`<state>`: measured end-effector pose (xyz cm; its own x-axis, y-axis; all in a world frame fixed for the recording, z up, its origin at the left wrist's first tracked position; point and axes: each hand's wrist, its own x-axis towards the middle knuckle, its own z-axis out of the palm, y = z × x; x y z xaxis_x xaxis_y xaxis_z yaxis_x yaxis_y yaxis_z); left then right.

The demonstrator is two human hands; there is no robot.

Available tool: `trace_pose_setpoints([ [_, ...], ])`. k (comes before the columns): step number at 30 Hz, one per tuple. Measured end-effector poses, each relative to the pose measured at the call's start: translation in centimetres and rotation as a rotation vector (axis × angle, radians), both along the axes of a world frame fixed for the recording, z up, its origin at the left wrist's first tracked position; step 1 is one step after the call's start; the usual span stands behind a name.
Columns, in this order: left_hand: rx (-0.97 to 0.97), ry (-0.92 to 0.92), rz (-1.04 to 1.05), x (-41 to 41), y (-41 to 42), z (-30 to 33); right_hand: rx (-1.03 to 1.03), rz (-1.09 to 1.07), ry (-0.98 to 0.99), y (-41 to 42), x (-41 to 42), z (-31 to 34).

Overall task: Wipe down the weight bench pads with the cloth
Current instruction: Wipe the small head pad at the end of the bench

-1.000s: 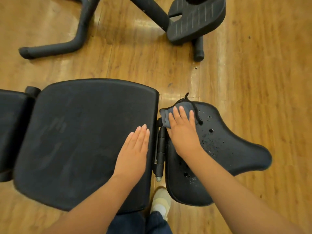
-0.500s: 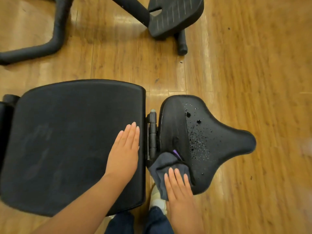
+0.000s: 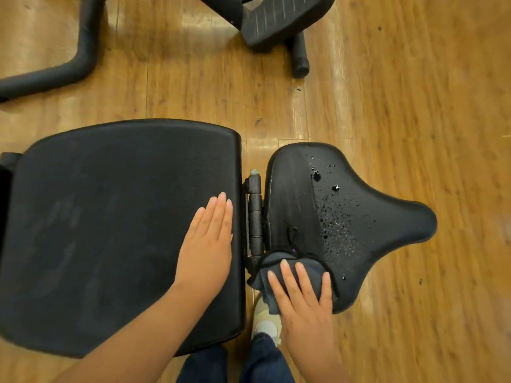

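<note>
The large black back pad (image 3: 110, 230) of the bench fills the left of the view. My left hand (image 3: 207, 241) lies flat on its right edge, fingers together, holding nothing. Beside it, across a black hinge (image 3: 255, 214), sits the smaller saddle-shaped seat pad (image 3: 387, 222), speckled with liquid droplets in its middle. My right hand (image 3: 304, 297) presses a dark grey cloth (image 3: 276, 269) onto the near left corner of the seat pad. A smooth wiped strip runs along the seat pad's left side.
The bench stands over a glossy wooden floor (image 3: 414, 106). A black pedal-like footplate (image 3: 282, 20) on a frame and a curved black tube leg (image 3: 69, 59) lie at the top. My shoe (image 3: 265, 319) and jeans (image 3: 249, 363) show at the bottom.
My right hand dragged the cloth from the far left corner of the seat pad down to its near left corner. Since half a second ago it has barely moved. My left hand stayed put.
</note>
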<state>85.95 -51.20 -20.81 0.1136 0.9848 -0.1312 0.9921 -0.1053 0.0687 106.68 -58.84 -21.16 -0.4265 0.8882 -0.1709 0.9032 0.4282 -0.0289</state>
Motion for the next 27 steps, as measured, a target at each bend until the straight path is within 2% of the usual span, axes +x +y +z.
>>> trace_pose_setpoints([
  [15, 0.005, -0.035, 0.003, -0.1, 0.0, -0.4, -0.042, -0.131, 0.15, 13.1, -4.8, 1.6],
  [20, 0.008, -0.049, 0.017, 0.1, 0.0, -0.4, -0.05, -0.31, 0.486, 15.1, -3.9, 4.0],
  [27, 0.007, -0.056, 0.02, 0.1, 0.0, -0.3, 0.023, -0.079, 0.287, 12.0, -2.6, 2.5],
])
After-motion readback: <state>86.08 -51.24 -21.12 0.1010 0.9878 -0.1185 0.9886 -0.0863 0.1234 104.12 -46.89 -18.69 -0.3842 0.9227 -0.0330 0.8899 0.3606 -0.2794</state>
